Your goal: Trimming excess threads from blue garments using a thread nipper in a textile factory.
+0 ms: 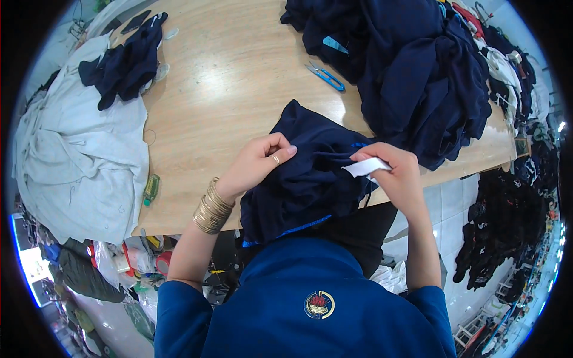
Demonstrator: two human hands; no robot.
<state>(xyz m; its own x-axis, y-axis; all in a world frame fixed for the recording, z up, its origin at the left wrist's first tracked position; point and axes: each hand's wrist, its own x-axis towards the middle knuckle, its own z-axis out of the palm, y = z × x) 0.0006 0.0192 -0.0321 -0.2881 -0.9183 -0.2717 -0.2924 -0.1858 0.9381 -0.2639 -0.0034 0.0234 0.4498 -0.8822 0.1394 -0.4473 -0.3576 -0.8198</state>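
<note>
A navy garment (310, 161) with bright blue edging lies bunched at the table's front edge, partly hanging over it toward me. My left hand (256, 161), with gold bangles at the wrist, closes thumb against fingers on the garment's upper left part. At the garment's right side my right hand (391, 170) is closed round a small white strip (365, 167), whose material I cannot make out. Its fingertips also meet the navy cloth beside a bit of blue trim. Beyond the garment lie blue-handled thread snips (326, 77), apart from both hands.
A big heap of navy garments (412, 83) covers the table's right side. To the left, a pale grey cloth (77, 149) drapes over the edge, with a small navy piece (125, 62) on top. A small green object (151, 190) sits near the front edge of the wooden table (215, 77).
</note>
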